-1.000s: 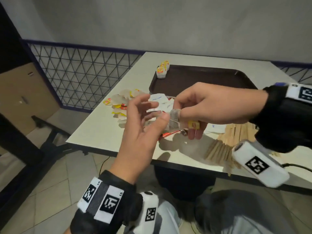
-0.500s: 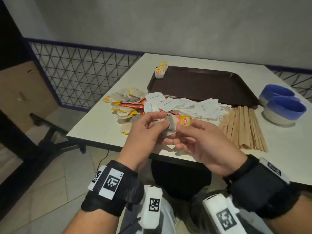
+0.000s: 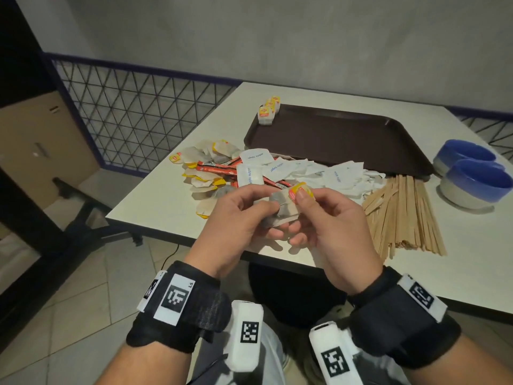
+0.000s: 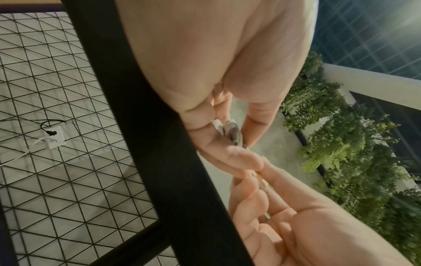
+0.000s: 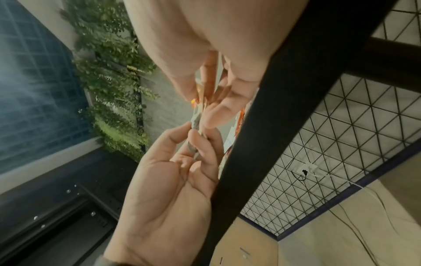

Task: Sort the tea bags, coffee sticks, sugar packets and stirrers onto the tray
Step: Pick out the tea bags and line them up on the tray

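Both of our hands met over the near table edge (image 3: 155,232), sharing one tea bag (image 3: 280,209): our left hand (image 3: 236,218) curled its fingers round the pouch end, and our right hand (image 3: 333,226) pinched the yellow paper tag (image 3: 301,191) under the thumb. We judged the bag feather-light, soft and easily torn, with a thin string that could snag, so the safest hold seemed to be flat across the folded pouch with the tag tucked against it, not dangling from the tag. Three tea bags (image 3: 268,111) stood in a row at the far left corner of the brown tray (image 3: 388,126), whose floor lay otherwise bare. Loose tea bags (image 3: 211,151), red coffee sticks (image 3: 216,166) and white sugar packets (image 3: 319,173) lay heaped on the table just before the tray, the wooden stirrers (image 3: 402,215) fanned to their right, near two blue bowls (image 3: 477,176)
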`<move>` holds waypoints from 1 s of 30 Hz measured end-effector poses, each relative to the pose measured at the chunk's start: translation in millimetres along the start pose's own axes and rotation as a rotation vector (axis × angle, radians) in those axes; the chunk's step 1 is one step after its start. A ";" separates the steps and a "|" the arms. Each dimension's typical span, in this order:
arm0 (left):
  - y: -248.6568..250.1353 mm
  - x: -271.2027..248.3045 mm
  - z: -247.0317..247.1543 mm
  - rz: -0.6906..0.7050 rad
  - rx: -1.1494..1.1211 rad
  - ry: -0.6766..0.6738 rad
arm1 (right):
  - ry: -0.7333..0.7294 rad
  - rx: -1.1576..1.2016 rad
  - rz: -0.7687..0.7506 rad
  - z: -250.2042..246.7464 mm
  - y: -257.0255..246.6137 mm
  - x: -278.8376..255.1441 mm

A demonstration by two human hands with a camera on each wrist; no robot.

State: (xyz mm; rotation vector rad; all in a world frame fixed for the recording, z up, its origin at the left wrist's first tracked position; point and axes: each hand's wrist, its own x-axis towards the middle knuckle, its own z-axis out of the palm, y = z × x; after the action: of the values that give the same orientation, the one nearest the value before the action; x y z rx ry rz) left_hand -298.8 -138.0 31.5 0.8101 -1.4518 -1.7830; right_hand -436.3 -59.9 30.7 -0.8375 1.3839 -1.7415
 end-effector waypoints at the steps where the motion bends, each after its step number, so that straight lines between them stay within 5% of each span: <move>1: -0.2 0.1 0.0 0.004 0.009 -0.001 | 0.010 0.007 -0.007 -1.0 1.7 1.5; 24: -4.8 -0.4 -2.7 0.033 -0.056 0.003 | 0.087 0.192 -0.025 -11.1 7.0 3.3; 30: -5.0 1.1 -1.5 0.017 -0.137 0.033 | 0.043 0.344 0.072 -16.2 1.5 1.2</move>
State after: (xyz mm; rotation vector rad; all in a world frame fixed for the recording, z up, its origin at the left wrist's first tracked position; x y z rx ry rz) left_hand -298.9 -139.0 26.2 0.7508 -1.2958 -1.8255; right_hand -450.4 -53.2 26.1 -0.5573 1.0830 -1.8791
